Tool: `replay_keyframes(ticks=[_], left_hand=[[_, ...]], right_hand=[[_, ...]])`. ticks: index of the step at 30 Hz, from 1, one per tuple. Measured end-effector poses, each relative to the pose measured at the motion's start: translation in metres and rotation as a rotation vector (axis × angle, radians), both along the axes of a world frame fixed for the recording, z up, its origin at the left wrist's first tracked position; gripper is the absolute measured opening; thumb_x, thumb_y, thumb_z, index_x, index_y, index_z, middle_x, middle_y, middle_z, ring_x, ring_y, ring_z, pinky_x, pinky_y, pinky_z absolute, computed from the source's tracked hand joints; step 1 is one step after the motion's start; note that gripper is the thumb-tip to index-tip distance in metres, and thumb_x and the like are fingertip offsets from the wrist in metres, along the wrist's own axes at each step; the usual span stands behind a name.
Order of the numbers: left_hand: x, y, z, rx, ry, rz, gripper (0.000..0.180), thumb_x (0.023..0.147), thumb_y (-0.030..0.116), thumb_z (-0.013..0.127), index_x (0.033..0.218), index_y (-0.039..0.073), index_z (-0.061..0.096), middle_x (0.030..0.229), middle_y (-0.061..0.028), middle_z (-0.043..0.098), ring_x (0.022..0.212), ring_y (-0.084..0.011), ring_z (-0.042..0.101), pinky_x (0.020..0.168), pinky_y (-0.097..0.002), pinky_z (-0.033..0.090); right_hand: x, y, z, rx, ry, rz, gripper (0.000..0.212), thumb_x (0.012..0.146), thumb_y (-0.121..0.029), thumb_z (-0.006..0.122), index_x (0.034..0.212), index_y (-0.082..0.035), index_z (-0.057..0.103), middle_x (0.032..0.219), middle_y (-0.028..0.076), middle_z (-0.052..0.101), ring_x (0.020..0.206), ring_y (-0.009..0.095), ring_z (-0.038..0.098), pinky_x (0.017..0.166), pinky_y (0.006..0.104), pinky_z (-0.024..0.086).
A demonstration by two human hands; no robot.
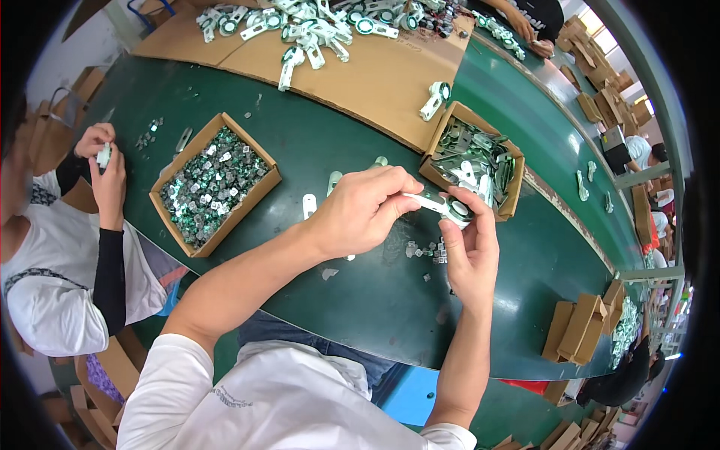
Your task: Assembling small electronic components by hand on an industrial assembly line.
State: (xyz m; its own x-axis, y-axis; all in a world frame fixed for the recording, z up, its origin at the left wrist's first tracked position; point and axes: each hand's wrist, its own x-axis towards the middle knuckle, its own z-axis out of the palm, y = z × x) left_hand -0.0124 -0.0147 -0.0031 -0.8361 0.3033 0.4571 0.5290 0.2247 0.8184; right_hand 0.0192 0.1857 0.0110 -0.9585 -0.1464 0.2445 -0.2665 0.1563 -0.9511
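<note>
In front of me, over the green table, both hands hold one white plastic piece [429, 201] with a long narrow handle and a round, dark-ringed head. My left hand [358, 211] pinches the handle end between thumb and fingers. Around the round head, the thumb and fingers of my right hand [476, 251] are closed. Small clear square parts [426, 250] lie on the table just beneath. White elongated pieces [309, 205] rest beyond my left wrist, partly covered by it. Just past my right hand stands a cardboard box [514, 193] of flat elongated covers [480, 148].
Left of my forearm sits an open cardboard box [241, 215] full of small clear parts. A cardboard sheet [360, 101] at the back bears a heap of white pieces [319, 31]. At far left, a co-worker holds a small white piece [103, 155]. A green belt [555, 124] runs along the right.
</note>
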Motion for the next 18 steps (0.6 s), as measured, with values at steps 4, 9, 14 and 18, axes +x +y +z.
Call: replay_keyframes(ticks=[4, 9, 14, 18], left_hand=[[-0.001, 0.004, 0.000, 0.034, -0.034, -0.045, 0.021, 0.088, 0.001, 0.061, 0.109, -0.002, 0.057, 0.101, -0.0133, 0.066, 0.084, -0.0198, 0.067, 0.075, -0.0298, 0.055], [0.001, 0.012, -0.002, 0.209, -0.035, -0.035, 0.036, 0.088, 0.006, 0.062, 0.121, 0.001, 0.048, 0.097, -0.0146, 0.064, 0.086, -0.0254, 0.067, 0.076, -0.0350, 0.054], [0.000, 0.004, 0.001, 0.151, -0.083, -0.066, 0.039, 0.089, 0.002, 0.060, 0.126, 0.000, 0.046, 0.108, -0.0141, 0.064, 0.096, -0.0209, 0.067, 0.084, -0.0321, 0.054], [-0.011, -0.013, 0.012, 0.102, -0.154, 0.096, 0.032, 0.090, 0.005, 0.059, 0.121, 0.000, 0.050, 0.107, -0.0130, 0.065, 0.090, -0.0183, 0.067, 0.076, -0.0283, 0.054]], right_hand=[[0.000, 0.000, 0.001, -0.037, 0.040, -0.022, 0.042, 0.088, 0.005, 0.058, 0.128, 0.000, 0.045, 0.126, 0.013, 0.051, 0.114, 0.019, 0.052, 0.096, 0.0291, 0.043], [-0.002, 0.000, -0.001, 0.025, 0.096, -0.049, 0.047, 0.085, 0.006, 0.059, 0.129, -0.002, 0.044, 0.125, 0.012, 0.051, 0.117, 0.020, 0.050, 0.097, 0.0309, 0.042], [-0.001, 0.000, 0.001, 0.226, 0.114, -0.098, 0.045, 0.081, 0.005, 0.063, 0.123, -0.002, 0.052, 0.118, 0.012, 0.057, 0.110, 0.019, 0.055, 0.093, 0.0313, 0.045], [0.000, 0.015, 0.009, 0.187, 0.052, -0.218, 0.032, 0.087, -0.002, 0.063, 0.118, -0.002, 0.058, 0.106, 0.008, 0.063, 0.092, 0.014, 0.061, 0.081, 0.0263, 0.049]])
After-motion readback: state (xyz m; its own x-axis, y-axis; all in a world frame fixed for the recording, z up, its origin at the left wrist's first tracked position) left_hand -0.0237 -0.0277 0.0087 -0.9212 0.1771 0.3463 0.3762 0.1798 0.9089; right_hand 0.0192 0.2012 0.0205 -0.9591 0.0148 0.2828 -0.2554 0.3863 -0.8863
